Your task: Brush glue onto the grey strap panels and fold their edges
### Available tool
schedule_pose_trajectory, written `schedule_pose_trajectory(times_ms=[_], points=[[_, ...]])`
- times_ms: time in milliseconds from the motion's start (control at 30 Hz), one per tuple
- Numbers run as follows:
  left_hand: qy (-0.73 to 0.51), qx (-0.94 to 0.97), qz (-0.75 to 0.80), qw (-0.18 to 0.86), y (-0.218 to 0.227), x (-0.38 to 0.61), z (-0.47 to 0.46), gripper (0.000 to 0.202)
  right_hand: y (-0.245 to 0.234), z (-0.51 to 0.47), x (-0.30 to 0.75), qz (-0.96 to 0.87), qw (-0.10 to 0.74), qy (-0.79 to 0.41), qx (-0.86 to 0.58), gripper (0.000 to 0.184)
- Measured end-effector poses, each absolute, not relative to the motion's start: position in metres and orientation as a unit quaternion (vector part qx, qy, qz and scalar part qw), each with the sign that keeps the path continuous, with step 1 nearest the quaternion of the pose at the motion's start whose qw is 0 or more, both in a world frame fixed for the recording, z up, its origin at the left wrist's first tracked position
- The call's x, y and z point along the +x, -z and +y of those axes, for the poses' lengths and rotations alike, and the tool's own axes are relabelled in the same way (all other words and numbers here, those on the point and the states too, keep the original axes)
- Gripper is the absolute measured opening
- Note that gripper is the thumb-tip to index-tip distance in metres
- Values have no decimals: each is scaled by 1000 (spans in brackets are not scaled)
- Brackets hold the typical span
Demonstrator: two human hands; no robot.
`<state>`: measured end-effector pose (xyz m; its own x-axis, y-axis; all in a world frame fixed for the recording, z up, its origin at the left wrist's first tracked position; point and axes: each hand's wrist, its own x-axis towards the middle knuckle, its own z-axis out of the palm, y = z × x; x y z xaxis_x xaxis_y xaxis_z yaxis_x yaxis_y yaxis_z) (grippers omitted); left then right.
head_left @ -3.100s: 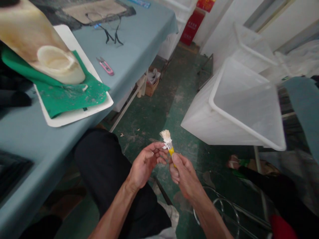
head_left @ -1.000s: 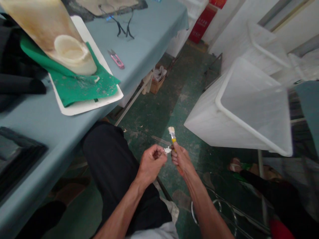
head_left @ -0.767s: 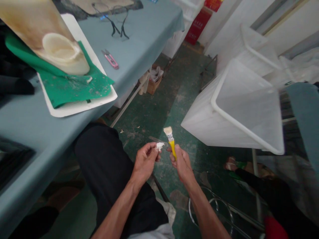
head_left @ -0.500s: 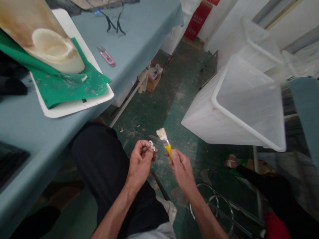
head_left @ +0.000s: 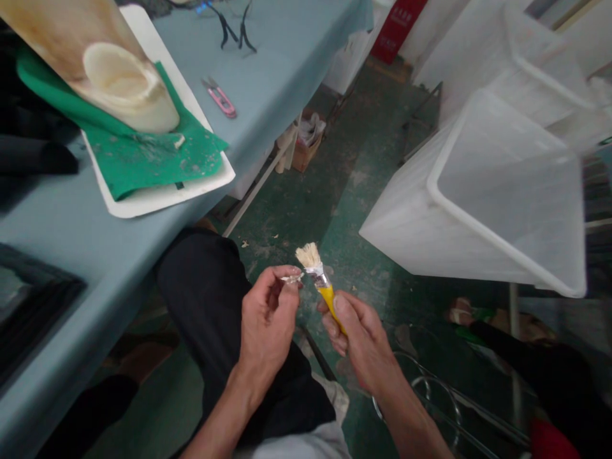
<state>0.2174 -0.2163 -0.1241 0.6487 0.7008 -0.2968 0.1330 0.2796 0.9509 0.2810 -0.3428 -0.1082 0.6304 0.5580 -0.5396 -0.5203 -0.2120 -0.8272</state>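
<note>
My right hand [head_left: 358, 325] is closed around the yellow handle of a paintbrush [head_left: 326, 292], whose pale bristles point up and to the left. Between the thumb and fingers of my left hand [head_left: 270, 312] is a small whitish scrap [head_left: 292, 278], too small to name for certain. The brush's bristles are close to the scrap, just right of my left fingertips. Both hands are held over my lap, above the floor.
On the blue-covered table [head_left: 157, 242] at left, a green cloth [head_left: 157, 159] lies on a white tray [head_left: 217, 182] under a large cream-coloured, hollow-ended piece [head_left: 129, 89]. Pink thread snips [head_left: 221, 102] lie nearby. A big white bin [head_left: 430, 210] stands at right, with another person's leg [head_left: 507, 357] below.
My right hand has shifted slightly right and down, with the brush still in it. My left hand still pinches the scrap, now turned flatter. The whole view has shifted.
</note>
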Motion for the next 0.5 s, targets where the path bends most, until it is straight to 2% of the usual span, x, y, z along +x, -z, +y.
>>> schedule_pose_trajectory(times_ms=[200,500], points=[[-309,777,292,464,103,214,-219,8,104,-342,278,-35,632,-420,-651,59],[-337,808,249,415,95,214,-215,10,102,-340,280,-79,617,-384,-683,54]])
